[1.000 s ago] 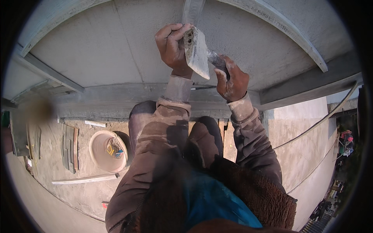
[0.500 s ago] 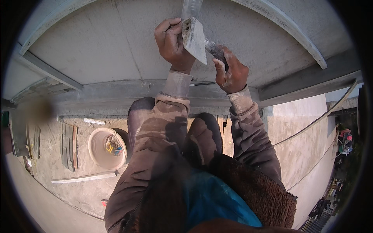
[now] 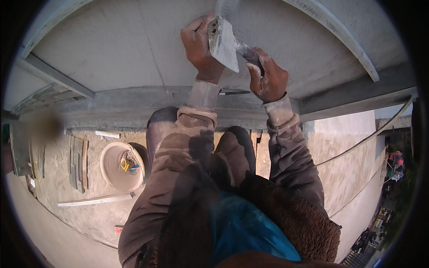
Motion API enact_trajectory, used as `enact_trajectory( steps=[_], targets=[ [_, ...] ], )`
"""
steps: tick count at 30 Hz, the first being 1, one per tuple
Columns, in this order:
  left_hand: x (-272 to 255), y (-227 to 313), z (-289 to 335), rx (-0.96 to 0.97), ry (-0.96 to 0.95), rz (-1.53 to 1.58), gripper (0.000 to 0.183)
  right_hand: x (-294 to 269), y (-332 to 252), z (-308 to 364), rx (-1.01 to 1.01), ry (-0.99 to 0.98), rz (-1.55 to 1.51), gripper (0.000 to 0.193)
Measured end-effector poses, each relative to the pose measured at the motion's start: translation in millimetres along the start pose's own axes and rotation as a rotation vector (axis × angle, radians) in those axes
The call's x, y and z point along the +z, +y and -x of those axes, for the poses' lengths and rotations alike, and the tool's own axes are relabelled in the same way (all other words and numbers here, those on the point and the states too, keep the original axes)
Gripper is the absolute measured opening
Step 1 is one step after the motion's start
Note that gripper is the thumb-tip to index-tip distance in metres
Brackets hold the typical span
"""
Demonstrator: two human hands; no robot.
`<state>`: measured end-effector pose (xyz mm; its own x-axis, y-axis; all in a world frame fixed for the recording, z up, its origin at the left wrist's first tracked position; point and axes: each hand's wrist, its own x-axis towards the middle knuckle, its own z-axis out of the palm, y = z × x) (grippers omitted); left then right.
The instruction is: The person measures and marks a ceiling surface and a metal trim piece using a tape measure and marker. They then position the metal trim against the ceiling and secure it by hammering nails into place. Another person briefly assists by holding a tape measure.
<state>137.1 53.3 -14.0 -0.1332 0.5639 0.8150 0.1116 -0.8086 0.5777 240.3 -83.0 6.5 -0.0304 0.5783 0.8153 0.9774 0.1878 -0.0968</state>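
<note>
Grey plastered wall (image 3: 134,49) fills the view. Both hands grip a trowel (image 3: 223,42) against it: right hand (image 3: 268,78) closed on the handle, left hand (image 3: 199,47) pinching the blade, which points up-left.

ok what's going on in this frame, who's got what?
A person is working plaster on a grey wall, seen from a head camera looking down. The left hand presses against the wall and steadies the edge of a plaster-caked trowel; the right hand grips its handle. A thin metal strip runs up the wall just above the blade. Below, on the sandy ground, sit a round pan holding small coloured items, some flat boards and a long batten.
</note>
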Motion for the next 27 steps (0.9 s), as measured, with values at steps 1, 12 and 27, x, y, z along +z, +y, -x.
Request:
enact_trajectory(
  steps=[1,12,27],
  targets=[
    [7.2,-2.8,-2.4,0.116,0.136,0.059,0.053,2.7,-3.2,0.1,0.002,0.033,-0.023,0.037],
    [11.8,-6.7,1.1,0.081,0.166,0.033,0.055,0.1,-10.9,9.7,-0.011,0.081,-0.048,0.037],
    [15.7,-9.9,0.9,0.193,0.311,0.105,0.057,6.3,-3.0,2.7,-0.035,0.059,-0.008,0.04]
  ],
)
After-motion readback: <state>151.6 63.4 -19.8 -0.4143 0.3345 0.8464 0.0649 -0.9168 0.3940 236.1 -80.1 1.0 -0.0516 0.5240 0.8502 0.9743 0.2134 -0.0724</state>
